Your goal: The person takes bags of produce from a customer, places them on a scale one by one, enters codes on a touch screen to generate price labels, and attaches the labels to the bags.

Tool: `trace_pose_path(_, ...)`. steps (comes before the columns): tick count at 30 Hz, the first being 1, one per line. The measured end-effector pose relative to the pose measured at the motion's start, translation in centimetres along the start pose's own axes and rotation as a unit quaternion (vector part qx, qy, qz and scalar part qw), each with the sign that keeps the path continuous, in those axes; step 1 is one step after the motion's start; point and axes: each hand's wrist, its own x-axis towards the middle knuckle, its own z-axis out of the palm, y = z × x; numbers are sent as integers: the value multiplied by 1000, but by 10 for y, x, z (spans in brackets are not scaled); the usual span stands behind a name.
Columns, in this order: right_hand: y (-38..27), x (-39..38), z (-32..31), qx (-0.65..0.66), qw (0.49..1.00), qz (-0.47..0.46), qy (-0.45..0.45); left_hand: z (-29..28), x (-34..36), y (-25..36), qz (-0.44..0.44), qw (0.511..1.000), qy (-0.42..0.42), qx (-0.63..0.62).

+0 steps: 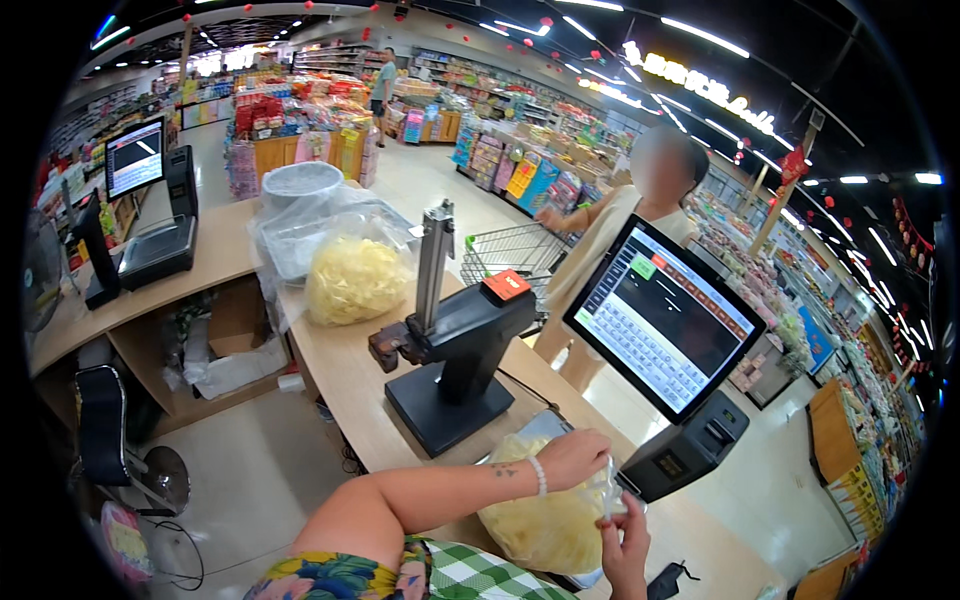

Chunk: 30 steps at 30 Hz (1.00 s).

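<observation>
A clear plastic bag [540, 520] full of pale yellow pieces rests on the counter in front of me, over a scale's plate that shows only in part. My left hand [575, 458], with a beaded bracelet at the wrist, reaches across the bag and is closed on its gathered neck. On the lower side of that twisted neck, my right hand [625, 545] pinches the plastic between thumb and fingers. A touch screen [665, 318] stands just beyond my hands, on a black printer base [685, 445].
A black bag-sealing stand [450, 370] with a metal post is on the counter [345, 375]. Behind it sit another yellow-filled bag [360, 280] and a white tub [302, 185]. Across the counter a person [640, 205] stands by a shopping cart [515, 255]. A black chair [105, 425] is at left.
</observation>
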Motion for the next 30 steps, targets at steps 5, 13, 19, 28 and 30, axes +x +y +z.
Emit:
trace_pose_path(5,16,-23,5,9,998,26,-55,3,7,-48,-11,993,65,100)
trace_pose_path(13,17,-13,-6,249,960,122,38,-33,-2,-38,-75,993,-84,-39)
trace_pose_path(19,24,-20,-11,207,969,133,41,-46,-42,-17,-51,998,-27,-23)
trace_pose_path(28,67,-53,9,-133,987,73,61,-28,-136,-42,96,969,-114,199)
trace_pose_path(30,76,-58,21,-127,988,72,42,-20,-134,-46,96,971,-107,189)
